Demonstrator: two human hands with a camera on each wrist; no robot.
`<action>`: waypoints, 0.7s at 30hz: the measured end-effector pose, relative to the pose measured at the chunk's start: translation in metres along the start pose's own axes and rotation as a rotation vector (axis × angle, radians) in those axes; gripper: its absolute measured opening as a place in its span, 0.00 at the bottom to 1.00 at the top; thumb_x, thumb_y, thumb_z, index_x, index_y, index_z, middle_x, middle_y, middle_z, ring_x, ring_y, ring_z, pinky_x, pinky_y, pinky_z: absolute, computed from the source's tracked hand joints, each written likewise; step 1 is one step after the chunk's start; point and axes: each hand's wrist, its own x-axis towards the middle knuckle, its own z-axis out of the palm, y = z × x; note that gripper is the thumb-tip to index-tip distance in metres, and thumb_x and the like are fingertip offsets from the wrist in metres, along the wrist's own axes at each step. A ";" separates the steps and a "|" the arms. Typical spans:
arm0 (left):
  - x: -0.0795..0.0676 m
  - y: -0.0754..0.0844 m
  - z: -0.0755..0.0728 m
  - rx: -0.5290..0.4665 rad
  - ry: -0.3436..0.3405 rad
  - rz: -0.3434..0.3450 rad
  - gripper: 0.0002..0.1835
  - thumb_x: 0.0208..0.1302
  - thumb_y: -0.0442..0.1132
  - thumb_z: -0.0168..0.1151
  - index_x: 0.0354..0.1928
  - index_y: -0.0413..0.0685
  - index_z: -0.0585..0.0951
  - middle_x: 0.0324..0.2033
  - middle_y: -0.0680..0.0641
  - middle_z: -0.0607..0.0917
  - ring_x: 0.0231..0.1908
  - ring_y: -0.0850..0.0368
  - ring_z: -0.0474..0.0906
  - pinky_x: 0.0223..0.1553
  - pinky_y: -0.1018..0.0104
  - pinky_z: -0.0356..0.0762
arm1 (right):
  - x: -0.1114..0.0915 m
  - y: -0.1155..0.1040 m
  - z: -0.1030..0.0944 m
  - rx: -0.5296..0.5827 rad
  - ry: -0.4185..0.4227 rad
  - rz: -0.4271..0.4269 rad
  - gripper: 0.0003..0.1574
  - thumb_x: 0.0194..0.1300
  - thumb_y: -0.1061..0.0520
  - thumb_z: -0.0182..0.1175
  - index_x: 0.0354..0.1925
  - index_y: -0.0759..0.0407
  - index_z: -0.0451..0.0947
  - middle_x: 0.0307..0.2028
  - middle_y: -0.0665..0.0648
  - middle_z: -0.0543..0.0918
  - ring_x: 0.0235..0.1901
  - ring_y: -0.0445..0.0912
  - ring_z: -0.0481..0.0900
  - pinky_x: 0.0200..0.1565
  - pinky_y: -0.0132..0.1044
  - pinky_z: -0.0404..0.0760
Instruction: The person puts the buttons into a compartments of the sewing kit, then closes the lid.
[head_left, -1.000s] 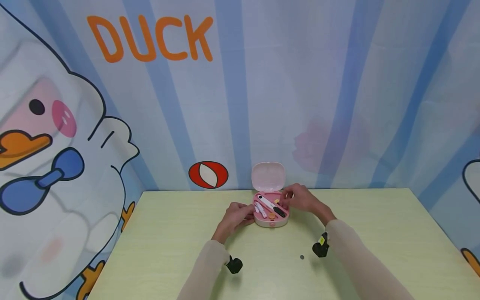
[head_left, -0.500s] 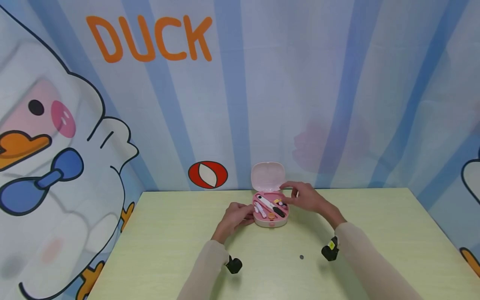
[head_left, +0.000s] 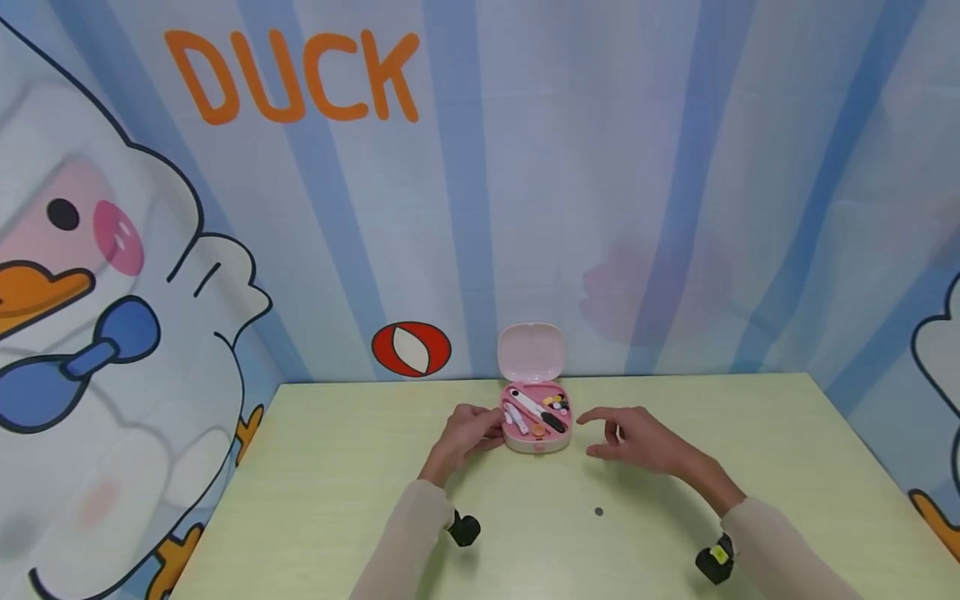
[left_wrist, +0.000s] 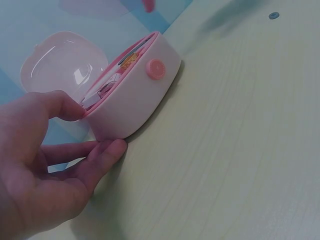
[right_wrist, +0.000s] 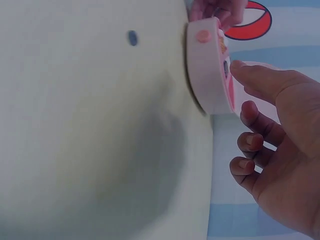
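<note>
A pink and white sewing box (head_left: 536, 446) stands near the back of the table, its clear pink lid (head_left: 531, 352) raised. Inside lie a long white tool with a black end (head_left: 536, 410), small white items (head_left: 515, 418), an orange-yellow round piece (head_left: 538, 430) and several coloured buttons (head_left: 557, 403). My left hand (head_left: 467, 437) holds the box's left side, thumb at the rim and fingers lower on the wall (left_wrist: 127, 107). Right of the box, my right hand (head_left: 637, 437) hovers with loosely bent fingers and nothing between them.
A small dark round button (head_left: 598, 512) lies on the pale wooden table (head_left: 360, 500) in front of the box. Directly behind the table's back edge hangs a printed curtain (head_left: 525, 167). Black wrist cameras (head_left: 465, 529) sit below both sleeves.
My right hand has drawn back from the box's right compartment, moving right and toward me, which uncovers the coloured buttons there. The left hand stays on the box.
</note>
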 end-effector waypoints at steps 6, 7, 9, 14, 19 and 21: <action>0.000 0.000 0.000 0.003 0.001 0.001 0.19 0.73 0.43 0.64 0.54 0.33 0.82 0.40 0.42 0.87 0.40 0.53 0.85 0.46 0.63 0.87 | -0.028 0.001 0.011 0.095 -0.060 -0.010 0.24 0.69 0.51 0.70 0.59 0.59 0.82 0.25 0.44 0.75 0.25 0.36 0.69 0.27 0.30 0.72; 0.000 0.000 0.000 0.003 0.000 0.001 0.19 0.73 0.43 0.64 0.54 0.33 0.82 0.40 0.42 0.87 0.40 0.53 0.85 0.46 0.63 0.87 | -0.032 0.001 0.014 0.113 -0.063 -0.009 0.24 0.69 0.52 0.70 0.59 0.59 0.82 0.24 0.44 0.75 0.25 0.35 0.69 0.27 0.30 0.72; 0.000 0.000 0.000 0.004 0.001 0.003 0.19 0.73 0.43 0.64 0.54 0.33 0.82 0.40 0.42 0.87 0.40 0.53 0.85 0.46 0.63 0.87 | -0.040 0.002 0.020 0.141 -0.064 -0.014 0.22 0.68 0.52 0.71 0.57 0.58 0.84 0.24 0.44 0.75 0.25 0.35 0.69 0.27 0.30 0.72; 0.000 0.000 0.000 -0.003 0.001 0.001 0.19 0.73 0.43 0.64 0.54 0.32 0.82 0.40 0.41 0.87 0.40 0.52 0.85 0.47 0.62 0.87 | -0.054 0.004 0.036 0.175 -0.066 -0.031 0.20 0.65 0.52 0.73 0.54 0.57 0.86 0.24 0.42 0.75 0.26 0.33 0.70 0.28 0.28 0.73; 0.000 0.001 0.000 -0.005 0.004 0.001 0.19 0.72 0.43 0.64 0.54 0.32 0.82 0.40 0.41 0.87 0.39 0.53 0.85 0.47 0.62 0.87 | -0.060 0.003 0.048 0.162 -0.028 -0.060 0.15 0.65 0.53 0.73 0.49 0.55 0.89 0.23 0.41 0.74 0.25 0.33 0.68 0.27 0.28 0.72; 0.000 0.000 0.000 -0.011 0.003 0.000 0.19 0.72 0.43 0.64 0.53 0.32 0.82 0.39 0.41 0.87 0.39 0.53 0.85 0.47 0.63 0.87 | -0.062 0.003 0.051 0.148 -0.013 -0.078 0.12 0.66 0.54 0.72 0.47 0.55 0.90 0.24 0.40 0.75 0.25 0.32 0.68 0.27 0.28 0.73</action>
